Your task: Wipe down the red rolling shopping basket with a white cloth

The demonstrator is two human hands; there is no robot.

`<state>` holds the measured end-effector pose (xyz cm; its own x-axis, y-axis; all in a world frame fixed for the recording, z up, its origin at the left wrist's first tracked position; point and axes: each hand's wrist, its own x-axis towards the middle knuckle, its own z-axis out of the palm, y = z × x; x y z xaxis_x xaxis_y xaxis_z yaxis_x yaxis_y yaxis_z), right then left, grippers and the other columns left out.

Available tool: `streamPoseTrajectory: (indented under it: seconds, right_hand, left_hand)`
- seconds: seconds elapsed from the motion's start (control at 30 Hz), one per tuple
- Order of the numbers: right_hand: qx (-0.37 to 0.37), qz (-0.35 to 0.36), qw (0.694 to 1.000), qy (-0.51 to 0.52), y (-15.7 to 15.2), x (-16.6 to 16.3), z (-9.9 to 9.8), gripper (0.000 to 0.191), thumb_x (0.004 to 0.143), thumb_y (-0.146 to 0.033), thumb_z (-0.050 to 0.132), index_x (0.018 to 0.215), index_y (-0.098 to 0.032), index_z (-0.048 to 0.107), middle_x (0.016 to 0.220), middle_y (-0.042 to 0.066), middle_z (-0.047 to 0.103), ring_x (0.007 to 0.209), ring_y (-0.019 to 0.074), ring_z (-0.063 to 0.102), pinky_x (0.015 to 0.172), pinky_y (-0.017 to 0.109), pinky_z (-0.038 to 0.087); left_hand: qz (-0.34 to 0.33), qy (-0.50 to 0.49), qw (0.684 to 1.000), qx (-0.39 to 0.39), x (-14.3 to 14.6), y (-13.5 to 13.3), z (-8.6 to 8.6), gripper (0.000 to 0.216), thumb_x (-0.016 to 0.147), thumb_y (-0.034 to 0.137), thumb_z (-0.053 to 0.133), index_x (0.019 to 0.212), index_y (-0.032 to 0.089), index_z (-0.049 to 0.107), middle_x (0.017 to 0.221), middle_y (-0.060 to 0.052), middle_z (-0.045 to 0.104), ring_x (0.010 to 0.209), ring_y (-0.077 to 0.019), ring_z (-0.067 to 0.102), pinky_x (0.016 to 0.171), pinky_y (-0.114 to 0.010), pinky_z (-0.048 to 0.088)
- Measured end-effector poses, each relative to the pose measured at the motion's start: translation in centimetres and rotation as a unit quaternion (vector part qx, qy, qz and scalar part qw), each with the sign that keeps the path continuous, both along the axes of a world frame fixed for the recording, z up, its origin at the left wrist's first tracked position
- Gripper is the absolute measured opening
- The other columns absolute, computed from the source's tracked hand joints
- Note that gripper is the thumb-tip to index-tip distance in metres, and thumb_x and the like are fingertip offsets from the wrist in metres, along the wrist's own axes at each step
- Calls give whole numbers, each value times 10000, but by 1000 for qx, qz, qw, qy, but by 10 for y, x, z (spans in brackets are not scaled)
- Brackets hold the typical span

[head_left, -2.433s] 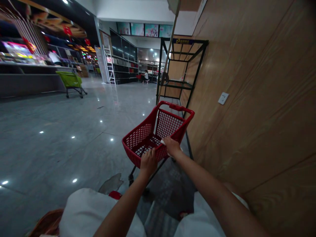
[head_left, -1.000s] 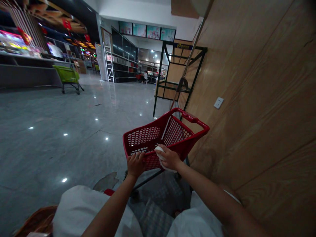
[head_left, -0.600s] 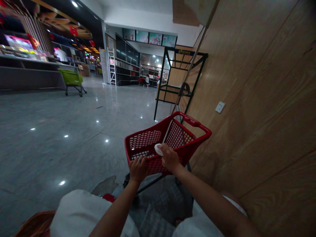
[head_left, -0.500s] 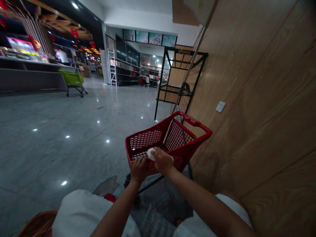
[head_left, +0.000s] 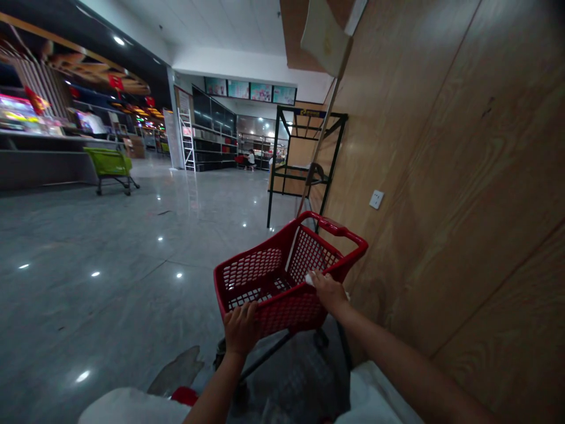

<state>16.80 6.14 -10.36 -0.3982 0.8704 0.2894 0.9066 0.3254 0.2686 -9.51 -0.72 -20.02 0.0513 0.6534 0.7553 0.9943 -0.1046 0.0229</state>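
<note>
A small red mesh shopping cart stands in front of me, close to a wooden wall. My left hand is closed over the near rim of its basket. My right hand is shut on a white cloth and presses it against the right rim of the basket. The basket looks empty inside. My knees in white clothing show at the bottom edge.
A wood-panelled wall with a white socket runs along the right. A black metal rack stands beyond the cart, a long pole leaning by it. A green cart sits far left on the glossy grey floor.
My right hand with the cloth has slid from the near rim, beside my left hand, over to the basket's right rim. The left hand has kept its grip; my view has shifted.
</note>
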Motion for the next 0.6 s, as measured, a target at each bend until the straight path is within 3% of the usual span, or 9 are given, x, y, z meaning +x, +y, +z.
streamPoseTrajectory:
  seconds: [0.07,0.17,0.3,0.37,0.47,0.6]
  right_hand:
    - [4,-21,1000,16,-1,0,-1,550,860,-28,350,1378,-179,455,1397,150,489,1016,235,598,731,334,572]
    - [-29,16,998,46,-18,-38,-17,639,808,-6,375,1433,-136,381,1464,166,405,1087,246,593,824,354,554]
    - [-84,80,990,77,-48,-108,-47,741,766,-24,400,1487,-125,261,1508,187,314,951,221,658,712,317,579]
    - [-86,112,986,87,-55,-122,-51,752,758,-33,411,1489,-120,254,1506,189,319,985,224,650,733,308,574]
    - [-91,145,980,104,-56,-108,-34,767,739,-27,430,1482,-151,283,1497,155,357,1090,227,603,816,304,547]
    - [-38,137,975,168,-47,-69,16,713,759,-6,417,1438,-219,373,1475,102,395,1201,219,508,945,334,475]
  left_hand:
    - [7,-4,1000,7,1,1,0,270,762,212,552,1016,214,644,952,-55,698,789,-215,574,723,-367,327]
    - [13,-12,1000,17,2,2,1,274,741,199,552,997,210,649,941,-56,700,785,-219,579,727,-372,333]
    - [-1,-14,1000,18,0,1,4,274,751,234,567,1013,207,641,935,-59,694,798,-217,585,727,-361,341]
    - [-6,-8,1000,17,-2,0,4,261,767,257,574,1016,207,635,917,-54,690,790,-211,583,731,-357,340]
    - [-1,6,1000,17,-4,-1,3,243,789,253,564,1018,203,629,905,-49,686,778,-204,578,736,-356,335]
    - [17,0,1000,14,-3,1,1,239,785,212,546,1009,208,631,914,-48,686,783,-207,574,740,-362,328]
